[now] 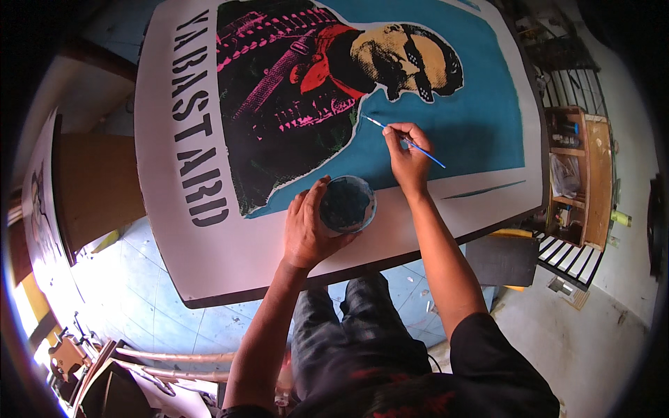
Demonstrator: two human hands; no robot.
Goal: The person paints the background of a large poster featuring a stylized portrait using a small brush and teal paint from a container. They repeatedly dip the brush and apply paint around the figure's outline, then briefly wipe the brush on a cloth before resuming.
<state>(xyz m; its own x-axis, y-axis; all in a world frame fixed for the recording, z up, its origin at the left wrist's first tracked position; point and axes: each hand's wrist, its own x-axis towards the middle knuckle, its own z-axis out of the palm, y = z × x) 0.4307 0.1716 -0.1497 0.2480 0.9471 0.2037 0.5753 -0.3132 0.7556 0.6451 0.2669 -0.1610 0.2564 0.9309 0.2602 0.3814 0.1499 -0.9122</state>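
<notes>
The large white painted board (209,251) carries a turquoise field, a black figure streaked with pink lines, a red scarf and bold black lettering, while the thin blue-handled paintbrush (404,141) matches the small round cup of dark blue-green paint (346,204).

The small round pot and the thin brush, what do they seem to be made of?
The pot, held by the left hand, looks like plastic or glazed ceramic: a pale, smooth rim, dark blue paint inside. Which one, I cannot tell. The brush in the right hand has a glossy blue handle, likely lacquered wood or plastic, and a pale tip section, perhaps metal.
</notes>
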